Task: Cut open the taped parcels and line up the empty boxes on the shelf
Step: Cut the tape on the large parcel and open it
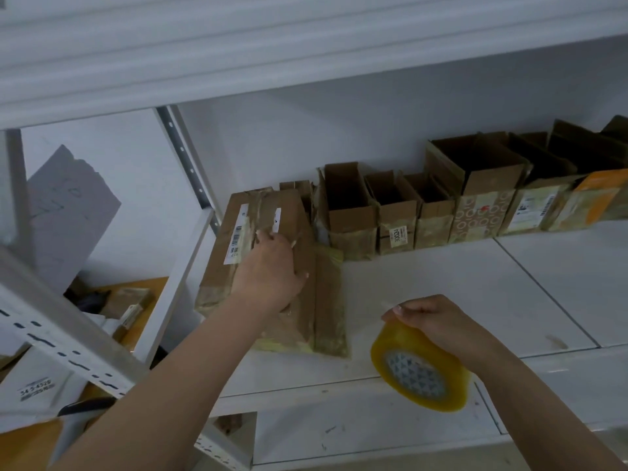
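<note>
A long brown taped parcel (234,239) with a barcode label lies flat at the left end of the white shelf (441,294). My left hand (272,266) rests on top of it with fingers spread over the tape. My right hand (428,317) grips a roll of yellowish clear tape (421,368) above the shelf's front edge. Behind, several opened empty boxes (350,205) stand side by side along the back wall, reaching to the right edge of the view.
A white metal upright (190,164) stands just left of the parcel. Another shelf beam (68,338) crosses the lower left. Below it lie more parcels and a white packet (34,389) on an orange surface. The upper shelf (238,62) hangs overhead.
</note>
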Demonstrator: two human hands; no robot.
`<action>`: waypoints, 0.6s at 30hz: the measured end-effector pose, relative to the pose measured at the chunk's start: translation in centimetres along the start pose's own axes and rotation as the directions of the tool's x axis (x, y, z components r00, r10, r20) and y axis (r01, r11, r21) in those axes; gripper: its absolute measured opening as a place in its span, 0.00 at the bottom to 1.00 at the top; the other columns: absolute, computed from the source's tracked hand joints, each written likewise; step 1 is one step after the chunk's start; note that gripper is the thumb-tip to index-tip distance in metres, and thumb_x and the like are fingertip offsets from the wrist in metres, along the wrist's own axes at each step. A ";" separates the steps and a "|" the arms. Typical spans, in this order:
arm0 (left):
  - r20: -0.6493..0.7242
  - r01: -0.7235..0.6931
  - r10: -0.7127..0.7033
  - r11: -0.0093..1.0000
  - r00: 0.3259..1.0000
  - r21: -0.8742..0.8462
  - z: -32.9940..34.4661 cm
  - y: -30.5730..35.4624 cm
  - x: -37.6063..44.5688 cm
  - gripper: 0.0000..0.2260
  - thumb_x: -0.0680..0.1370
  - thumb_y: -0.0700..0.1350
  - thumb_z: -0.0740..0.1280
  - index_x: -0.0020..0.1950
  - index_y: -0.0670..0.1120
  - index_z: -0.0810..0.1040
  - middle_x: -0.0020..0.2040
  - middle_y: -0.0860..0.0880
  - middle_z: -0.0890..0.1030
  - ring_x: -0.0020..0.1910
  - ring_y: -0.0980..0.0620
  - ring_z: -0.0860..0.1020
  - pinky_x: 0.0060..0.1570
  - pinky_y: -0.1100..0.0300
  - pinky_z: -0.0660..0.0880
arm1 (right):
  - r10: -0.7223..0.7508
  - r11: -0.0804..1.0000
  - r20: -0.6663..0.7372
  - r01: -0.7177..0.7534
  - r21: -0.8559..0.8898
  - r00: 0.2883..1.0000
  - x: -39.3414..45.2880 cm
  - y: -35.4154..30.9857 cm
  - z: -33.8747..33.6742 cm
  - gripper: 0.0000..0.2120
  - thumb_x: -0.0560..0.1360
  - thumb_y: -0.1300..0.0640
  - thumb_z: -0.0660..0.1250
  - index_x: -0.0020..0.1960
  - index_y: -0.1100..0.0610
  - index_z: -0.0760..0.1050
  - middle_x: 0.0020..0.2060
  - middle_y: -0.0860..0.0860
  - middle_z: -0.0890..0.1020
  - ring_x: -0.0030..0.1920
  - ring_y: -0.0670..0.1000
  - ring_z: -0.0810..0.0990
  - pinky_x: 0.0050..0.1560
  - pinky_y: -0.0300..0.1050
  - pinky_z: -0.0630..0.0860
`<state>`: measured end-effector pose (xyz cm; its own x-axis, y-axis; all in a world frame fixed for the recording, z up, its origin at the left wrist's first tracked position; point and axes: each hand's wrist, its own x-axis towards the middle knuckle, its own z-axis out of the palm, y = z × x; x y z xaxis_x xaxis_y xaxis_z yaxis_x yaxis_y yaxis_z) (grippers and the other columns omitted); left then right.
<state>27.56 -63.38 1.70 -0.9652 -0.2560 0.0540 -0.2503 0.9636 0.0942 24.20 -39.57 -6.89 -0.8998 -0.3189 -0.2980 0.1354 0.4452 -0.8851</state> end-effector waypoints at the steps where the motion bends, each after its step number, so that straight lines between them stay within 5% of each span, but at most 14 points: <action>1: 0.005 -0.033 0.033 0.999 0.999 0.013 -0.1 0.0 -0.3 0.27 0.77 0.54 0.68 0.70 0.40 0.66 0.71 0.39 0.65 0.62 0.42 0.75 0.54 0.54 0.74 | -0.005 1.000 -0.047 0.005 0.012 0.999 0.2 -0.1 0.0 0.11 0.80 0.50 0.65 0.46 0.46 0.86 0.46 0.43 0.85 0.48 0.46 0.82 0.54 0.43 0.77; 10: 0.140 -0.384 0.376 0.923 0.916 0.033 -1.6 -2.3 -4.3 0.34 0.79 0.55 0.65 0.80 0.52 0.52 0.80 0.56 0.47 0.69 0.52 0.72 0.63 0.58 0.74 | -0.023 0.957 -0.542 0.175 0.230 0.840 2.1 -2.2 -2.7 0.12 0.79 0.47 0.66 0.55 0.51 0.84 0.45 0.48 0.83 0.47 0.49 0.80 0.55 0.49 0.77; 14: 0.199 -0.524 0.512 0.852 0.835 0.005 -2.0 -4.4 -4.8 0.34 0.79 0.55 0.65 0.79 0.59 0.48 0.77 0.65 0.44 0.75 0.59 0.61 0.70 0.62 0.65 | -0.055 0.929 -0.616 0.266 0.256 0.786 3.0 -3.8 -3.2 0.12 0.80 0.49 0.64 0.57 0.52 0.82 0.44 0.50 0.82 0.50 0.54 0.80 0.56 0.49 0.77; 18: 0.218 -0.605 0.610 0.790 0.762 -0.099 -1.7 -5.2 -4.6 0.35 0.79 0.50 0.66 0.76 0.63 0.45 0.75 0.70 0.43 0.76 0.65 0.52 0.70 0.71 0.52 | -0.111 0.931 -0.572 0.286 0.226 0.813 4.4 -4.9 -2.1 0.11 0.81 0.49 0.64 0.55 0.51 0.83 0.48 0.51 0.83 0.55 0.54 0.81 0.62 0.54 0.77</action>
<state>33.45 -67.32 2.68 -0.9046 0.4097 -0.1179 0.3933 0.9087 0.1403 18.71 -41.40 -3.07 -0.9837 0.1697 0.0603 -0.0375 0.1341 -0.9903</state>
